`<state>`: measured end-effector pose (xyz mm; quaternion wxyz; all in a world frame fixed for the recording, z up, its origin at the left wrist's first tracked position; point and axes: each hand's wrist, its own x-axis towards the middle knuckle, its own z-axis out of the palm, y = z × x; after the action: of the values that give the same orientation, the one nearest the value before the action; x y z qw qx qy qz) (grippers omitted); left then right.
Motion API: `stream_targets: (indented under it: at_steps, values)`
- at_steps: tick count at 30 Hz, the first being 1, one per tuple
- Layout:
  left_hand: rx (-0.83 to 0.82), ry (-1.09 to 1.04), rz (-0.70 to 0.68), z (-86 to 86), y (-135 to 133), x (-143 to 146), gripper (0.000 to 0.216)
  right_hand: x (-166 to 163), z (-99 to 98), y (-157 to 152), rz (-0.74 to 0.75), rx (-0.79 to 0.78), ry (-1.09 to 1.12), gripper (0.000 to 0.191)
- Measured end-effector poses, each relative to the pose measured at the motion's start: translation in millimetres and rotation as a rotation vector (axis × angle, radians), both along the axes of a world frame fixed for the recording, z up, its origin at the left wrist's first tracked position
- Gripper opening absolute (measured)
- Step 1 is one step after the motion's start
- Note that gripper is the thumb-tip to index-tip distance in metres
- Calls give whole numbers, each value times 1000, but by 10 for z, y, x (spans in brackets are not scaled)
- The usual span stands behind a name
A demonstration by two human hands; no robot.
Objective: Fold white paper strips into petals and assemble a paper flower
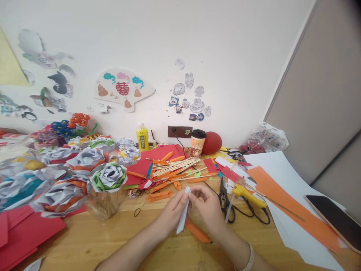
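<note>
A narrow strip of folded white paper (182, 218) is held between my two hands above the wooden table (135, 246). My left hand (172, 209) has its fingers closed around the strip's side, with the thumb near the top. My right hand (208, 205) pinches the upper end of the strip between thumb and fingers. Just below the hands lies an orange folded paper strip (199, 231), partly covered by the white one and my right hand. Several more orange folded pieces (159, 195) and a heap of thin wooden sticks (175, 168) lie beyond my hands.
Black scissors (224, 199) and a yellow glue gun (251, 195) with a cord lie right of my hands. Farther right are white sheets (282, 222), orange paper (293, 205) and a phone (332, 218). Paper flowers (109, 177), a bottle (142, 137) and a cup (198, 143) stand left and behind.
</note>
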<state>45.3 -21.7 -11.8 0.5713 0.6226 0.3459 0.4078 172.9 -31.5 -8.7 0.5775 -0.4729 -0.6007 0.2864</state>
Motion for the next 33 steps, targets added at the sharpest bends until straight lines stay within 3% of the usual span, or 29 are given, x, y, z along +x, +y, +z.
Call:
stream_targets:
  at_steps: [4, 7, 10, 13, 18, 22, 27, 33]
  values:
    - [98, 24, -85, -4, 3, -31, 34, 49, 21, 6, 81, 93, -19, 4]
    - [96, 43, -118, -55, 12, -44, 34, 77, 33, 17, 254, 6, 86, 21]
    - [108, 49, -126, -89, 19, -50, 33, 120, 57, 29, 380, -35, 37, 30]
    - [40, 40, -228, -60, 45, -80, 38, 167, 95, 31, 372, 26, -83, 23]
    - [-109, 104, -443, 41, 127, -165, 46, 195, 141, 13, 362, 5, -7, 23]
    - [-50, 118, -377, 37, 141, -141, 48, 192, 128, 20, 408, -58, 57, 21]
    - [147, 186, -135, 98, 74, -80, 49, 214, 92, 54, 377, -41, 88, 20]
    - [8, 263, -261, 190, 49, -112, 46, 255, 107, 61, 414, -21, 63, 21]
